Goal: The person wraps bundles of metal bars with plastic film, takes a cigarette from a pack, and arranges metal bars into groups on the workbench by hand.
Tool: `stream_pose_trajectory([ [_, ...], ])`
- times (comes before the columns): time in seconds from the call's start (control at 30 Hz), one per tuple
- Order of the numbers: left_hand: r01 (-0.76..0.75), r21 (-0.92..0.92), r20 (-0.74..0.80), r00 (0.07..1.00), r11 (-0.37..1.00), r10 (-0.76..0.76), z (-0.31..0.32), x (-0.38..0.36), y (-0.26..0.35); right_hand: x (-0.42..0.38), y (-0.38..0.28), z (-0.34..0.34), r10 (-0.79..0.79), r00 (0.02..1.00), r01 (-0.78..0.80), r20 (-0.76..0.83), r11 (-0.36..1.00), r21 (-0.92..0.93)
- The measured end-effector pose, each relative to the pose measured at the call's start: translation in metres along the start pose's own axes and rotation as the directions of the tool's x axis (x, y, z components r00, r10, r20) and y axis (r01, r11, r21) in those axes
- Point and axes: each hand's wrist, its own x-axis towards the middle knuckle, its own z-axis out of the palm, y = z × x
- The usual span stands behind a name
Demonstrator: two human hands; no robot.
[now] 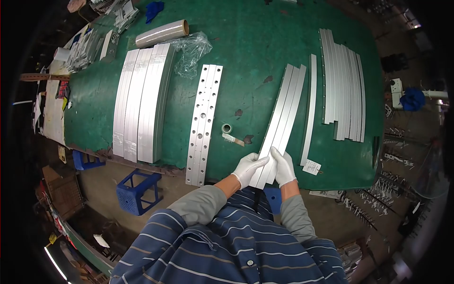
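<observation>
A few long silver metal bars [282, 120] lie side by side, slanting from the table's near edge towards the back. My left hand [249, 168], in a white glove, grips their left side near the close end, thumb on top. On the other side my right hand [284, 167], also gloved, is closed round the right-hand bar, its thumb on the upper face. The near ends of the bars are uneven and stick out past the table edge. To their right, a single bar [309, 111] lies apart. The fingers under the bars are hidden.
On the green table [246, 47] stand a plastic-wrapped bar stack [142, 104], two drilled bars [203, 123], a tape roll [227, 128], a film roll [162, 33] and a row of bars [343, 90]. A paper tag [311, 166] lies near the right edge. Blue stools [137, 193] stand below.
</observation>
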Motion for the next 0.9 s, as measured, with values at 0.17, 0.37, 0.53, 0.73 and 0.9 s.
stream_pose_trajectory([
  [0.17, 0.157, -0.137, 0.078, 0.986, 0.978, -0.147, -0.017, -0.050, 0.017, -0.028, 0.049, -0.015, 0.125, 0.976, -0.190, 0.179, 0.891, 0.413],
  [0.37, 0.074, 0.057, 0.153, 0.985, 0.996, -0.082, -0.034, -0.102, 0.014, -0.077, 0.052, 0.024, 0.005, 0.758, -0.449, 0.653, 0.730, 0.515],
  [0.53, 0.211, -0.201, 0.158, 0.971, 0.957, -0.181, -0.084, -0.106, -0.005, -0.109, 0.068, 0.061, 0.108, 0.990, -0.090, -0.085, 0.977, 0.192],
  [0.73, 0.123, 0.079, 0.112, 0.985, 0.989, -0.132, -0.091, -0.127, 0.001, -0.121, 0.076, 0.095, -0.039, 0.991, 0.035, -0.127, 0.999, -0.030],
  [0.9, 0.073, 0.183, 0.260, 0.958, 0.980, -0.120, -0.108, -0.123, -0.005, -0.120, 0.076, 0.094, -0.103, 0.991, 0.085, -0.089, 0.978, -0.188],
])
